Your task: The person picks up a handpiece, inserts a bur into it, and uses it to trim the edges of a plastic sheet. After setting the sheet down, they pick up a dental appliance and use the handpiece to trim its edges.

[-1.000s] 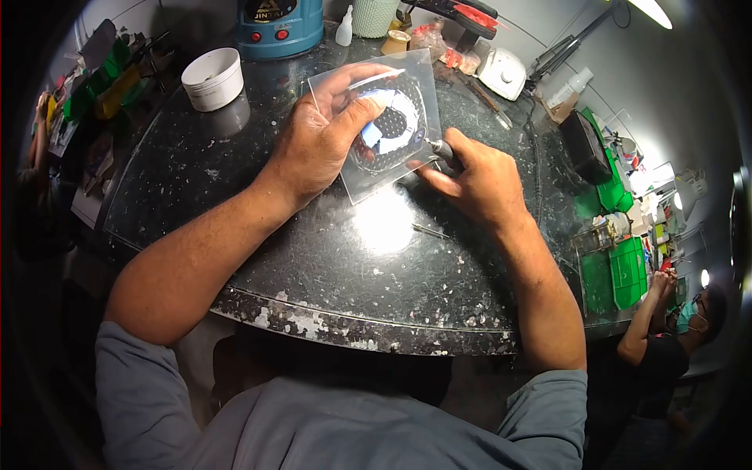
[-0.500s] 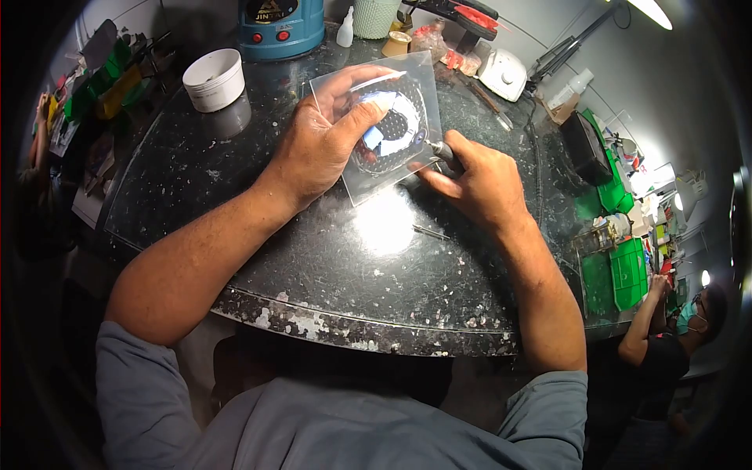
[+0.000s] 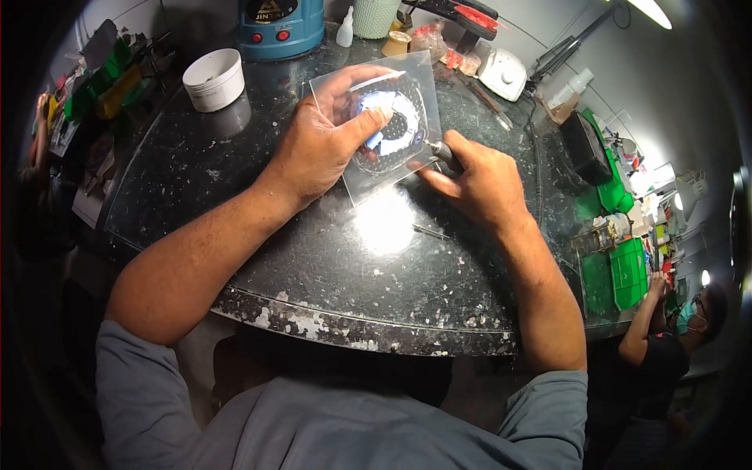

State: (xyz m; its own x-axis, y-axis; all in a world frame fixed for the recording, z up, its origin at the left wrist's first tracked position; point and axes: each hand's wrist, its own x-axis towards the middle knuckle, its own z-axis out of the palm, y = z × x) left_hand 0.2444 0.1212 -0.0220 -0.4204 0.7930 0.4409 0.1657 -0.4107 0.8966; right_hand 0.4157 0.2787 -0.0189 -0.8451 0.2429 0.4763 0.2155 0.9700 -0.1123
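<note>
A clear square sheet [image 3: 419,74] with a ring-shaped dotted pattern is held up over the dark table. My left hand [image 3: 325,133] grips it from the left, thumb on top over a white and blue patch [image 3: 401,141], fingers seen through the sheet underneath. My right hand [image 3: 478,176] is closed around a dark pen-like tool [image 3: 445,154], whose metal tip touches or nearly touches the sheet's right side beside a small dark spot. A thin metal rod [image 3: 431,233] lies on the table below the sheet.
The worn black table [image 3: 313,266] carries a white tub [image 3: 213,81], a blue machine [image 3: 282,30], a small bottle [image 3: 345,27] and a white device [image 3: 502,74] at the back. Green baskets [image 3: 628,272] stand on the right. Another person [image 3: 666,337] sits far right.
My left thumb has shifted slightly to the right over the patch on the sheet. My right hand and the tool have hardly moved.
</note>
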